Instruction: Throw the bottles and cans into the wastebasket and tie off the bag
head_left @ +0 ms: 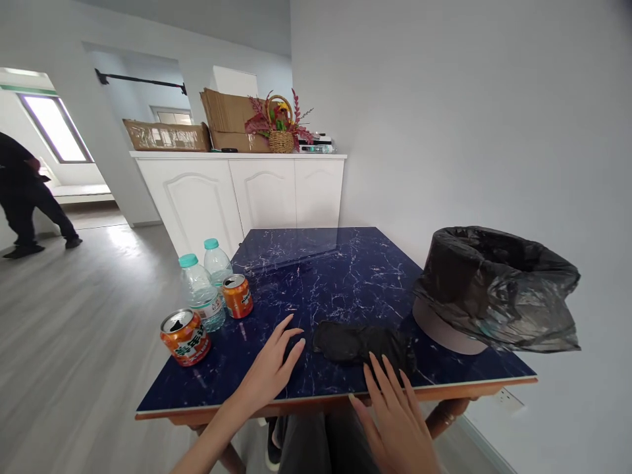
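My left hand (pixel 271 368) is over the front of the blue marbled table (pixel 316 280), fingers apart and holding nothing. My right hand (pixel 395 408) is spread at the front edge, its fingertips on or just over a folded black plastic bundle (pixel 363 345). At the right stands a bin (pixel 447 332) lined with a black bag (pixel 498 283) that hangs over its rim. To the left are two orange cans, one nearer (pixel 186 339) and one farther (pixel 237 297), both with opened tops. Beside them stand two clear bottles with teal caps (pixel 200 289) (pixel 216 260).
Behind the table, a white cabinet (pixel 266 191) carries cardboard boxes (pixel 168 136) and a flower basket (pixel 281 140). A wall rises along the right. A person in dark clothes (pixel 29 191) stands at the far left. Table legs show below the front edge.
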A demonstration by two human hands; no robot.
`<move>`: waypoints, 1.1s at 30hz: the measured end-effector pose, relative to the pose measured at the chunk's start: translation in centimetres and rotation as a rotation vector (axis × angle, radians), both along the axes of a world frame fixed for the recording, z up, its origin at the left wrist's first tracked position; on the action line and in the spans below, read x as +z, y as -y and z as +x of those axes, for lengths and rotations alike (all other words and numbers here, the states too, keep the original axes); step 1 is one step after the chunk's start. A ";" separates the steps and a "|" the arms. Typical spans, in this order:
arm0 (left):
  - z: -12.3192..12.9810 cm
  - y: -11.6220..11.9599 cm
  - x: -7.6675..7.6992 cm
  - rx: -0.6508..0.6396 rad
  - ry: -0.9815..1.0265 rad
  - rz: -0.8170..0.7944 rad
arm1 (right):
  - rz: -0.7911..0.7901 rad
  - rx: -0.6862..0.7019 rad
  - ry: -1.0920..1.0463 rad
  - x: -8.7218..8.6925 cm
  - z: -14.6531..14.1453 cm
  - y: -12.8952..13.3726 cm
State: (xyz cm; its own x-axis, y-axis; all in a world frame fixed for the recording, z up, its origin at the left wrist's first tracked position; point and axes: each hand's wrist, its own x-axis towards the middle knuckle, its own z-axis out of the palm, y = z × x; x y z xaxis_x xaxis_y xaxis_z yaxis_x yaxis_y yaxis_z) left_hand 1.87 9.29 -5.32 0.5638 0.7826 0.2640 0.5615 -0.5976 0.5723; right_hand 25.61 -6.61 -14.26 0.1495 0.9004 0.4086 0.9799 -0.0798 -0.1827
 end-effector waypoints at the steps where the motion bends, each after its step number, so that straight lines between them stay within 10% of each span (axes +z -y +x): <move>1: -0.1 0.0 -0.1 0.003 0.008 -0.005 | -0.033 -0.006 -0.014 0.4 0.1 -0.9; 15: -0.3 0.6 -0.3 0.049 0.064 -0.035 | -0.194 -0.117 -0.132 3.5 12.4 -20.6; 25: -0.4 0.4 -0.6 0.102 0.055 -0.072 | -0.036 -0.529 -0.223 3.2 15.8 -23.8; 33: -0.1 0.2 -0.3 0.094 0.029 -0.077 | -0.147 -0.385 -0.190 2.4 14.1 -25.8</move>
State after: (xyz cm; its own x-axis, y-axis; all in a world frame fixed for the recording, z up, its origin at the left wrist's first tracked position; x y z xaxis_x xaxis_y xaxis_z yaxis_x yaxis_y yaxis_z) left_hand 1.73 9.05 -5.62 0.4799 0.8504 0.2159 0.5960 -0.4965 0.6311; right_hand 39.73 19.23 -11.84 0.5449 0.8108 0.2137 0.8240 -0.4706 -0.3156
